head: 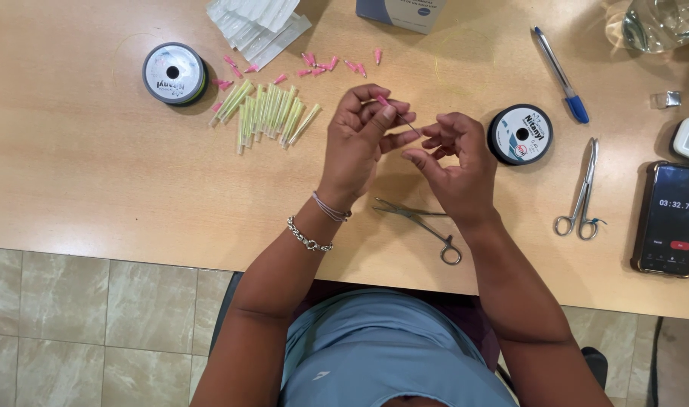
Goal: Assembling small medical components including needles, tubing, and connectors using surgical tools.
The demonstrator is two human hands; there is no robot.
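My left hand [363, 136] pinches a thin needle with a pink hub [393, 111] between thumb and fingers, above the wooden table [95, 166]. My right hand [454, 162] is just to its right, fingertips curled near the needle's tip, apparently pinching a fine thread too thin to see clearly. A black spool of line [520, 134] lies right of that hand. Metal forceps [420, 224] lie on the table under my wrists.
A pile of yellow-green capped needles [265, 114] and loose pink hubs [325, 66] lie at the back left, by a second spool [174, 73]. Scissors-like forceps [583, 192], a blue pen [560, 74], a phone with a timer [670, 218] are right.
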